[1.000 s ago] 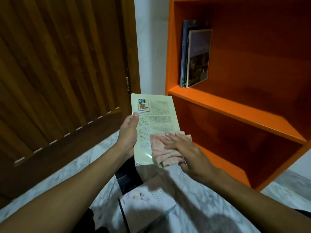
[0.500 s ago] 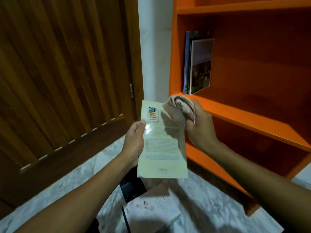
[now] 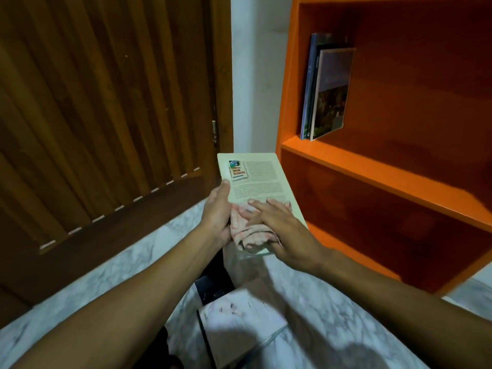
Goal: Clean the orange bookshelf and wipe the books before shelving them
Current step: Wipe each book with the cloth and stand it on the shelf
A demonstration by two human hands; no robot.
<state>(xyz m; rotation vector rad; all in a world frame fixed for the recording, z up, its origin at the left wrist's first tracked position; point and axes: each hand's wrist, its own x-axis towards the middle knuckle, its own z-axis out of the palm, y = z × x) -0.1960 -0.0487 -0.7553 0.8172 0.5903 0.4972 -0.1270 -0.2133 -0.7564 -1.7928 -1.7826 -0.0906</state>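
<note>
My left hand [image 3: 217, 211] grips a pale cream book [image 3: 255, 182] by its left edge, back cover facing up. My right hand [image 3: 282, 226] lies flat on a pink-and-white cloth [image 3: 249, 231], pressing it against the lower half of that cover. The orange bookshelf [image 3: 372, 177] stands to the right, and several books [image 3: 326, 89] lean against its left wall on the upper shelf. The book's bottom edge is hidden under the cloth and my hand.
A white book [image 3: 245, 323] and a dark one [image 3: 213, 284] lie on the marble floor [image 3: 119, 265] below my hands. A brown slatted wooden door [image 3: 101, 115] fills the left side. A white wall strip [image 3: 255, 75] separates door and shelf.
My right hand had lifted the bunched cloth to the book's top edge, and has now brought it back down, flat on the lower cover. The book tilted back flatter.
</note>
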